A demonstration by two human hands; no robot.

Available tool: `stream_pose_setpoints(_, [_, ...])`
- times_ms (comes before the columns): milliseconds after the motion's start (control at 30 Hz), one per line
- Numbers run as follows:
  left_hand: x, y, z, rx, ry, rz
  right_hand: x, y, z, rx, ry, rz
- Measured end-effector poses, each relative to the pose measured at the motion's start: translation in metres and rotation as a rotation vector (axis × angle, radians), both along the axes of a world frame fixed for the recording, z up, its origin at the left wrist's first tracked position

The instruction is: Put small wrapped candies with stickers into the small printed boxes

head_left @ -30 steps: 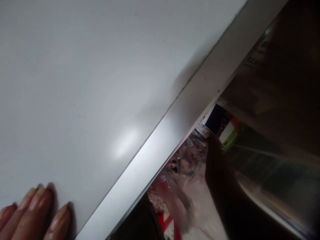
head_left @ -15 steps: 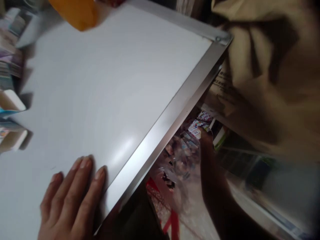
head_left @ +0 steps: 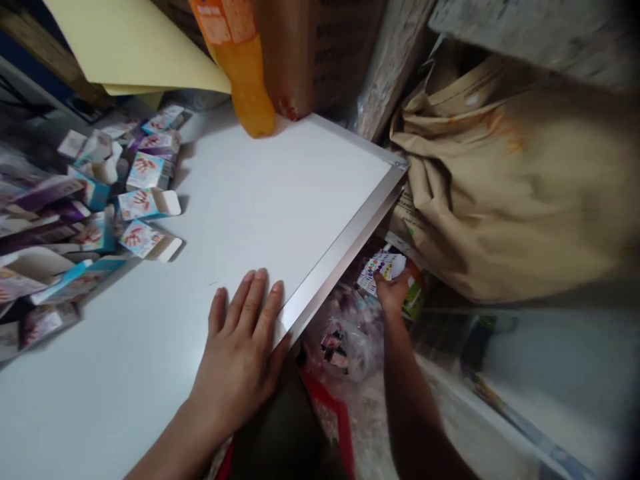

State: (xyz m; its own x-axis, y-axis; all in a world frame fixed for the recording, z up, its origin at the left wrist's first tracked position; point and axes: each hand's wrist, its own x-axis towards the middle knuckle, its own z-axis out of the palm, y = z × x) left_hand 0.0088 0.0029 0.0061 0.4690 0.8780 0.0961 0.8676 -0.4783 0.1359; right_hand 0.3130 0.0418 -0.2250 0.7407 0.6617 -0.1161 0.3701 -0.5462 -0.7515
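Observation:
My left hand lies flat on the white tabletop, fingers spread, the thumb over its metal edge. Below that edge, my right hand grips white printed sheets with rows of coloured dots. Its thumb lies on their near side, and some fingers are hidden behind. Whether this is one sheet or a small stack, I cannot tell. Just under the sheets is a clear plastic bag of small packets. A green-and-orange printed thing sits close behind the right hand.
Many small printed cartons, several with open flaps, are heaped at the left of the table. An orange drink bottle stands at the back beside yellow paper and a brown cardboard box. A large tan bag bulges at the right.
My view has shifted, bringing more of the cartons and bottle into sight. My right hand now shows closed around the printed sheets, which have tilted up. My left hand remains flat on the table.

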Motion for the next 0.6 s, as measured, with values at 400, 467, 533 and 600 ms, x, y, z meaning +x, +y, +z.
stream_pose_setpoints(400, [0.169,-0.014,-0.112,-0.263,-0.426,-0.157,-0.009,-0.084,0.201,-0.1,-0.195,0.495])
stream_pose_setpoints(467, [0.175,-0.013,-0.114,-0.178,-0.625,-0.213,-0.016,-0.101,0.237,-0.115,-0.309,0.612])
stream_pose_setpoints(533, [0.175,-0.02,-0.104,-0.051,-0.845,-0.271,-0.023,-0.113,0.272,-0.1,-0.41,0.716])
stream_pose_setpoints(600, [0.173,-0.031,-0.084,0.082,-1.053,-0.294,-0.029,-0.118,0.309,-0.064,-0.488,0.847])
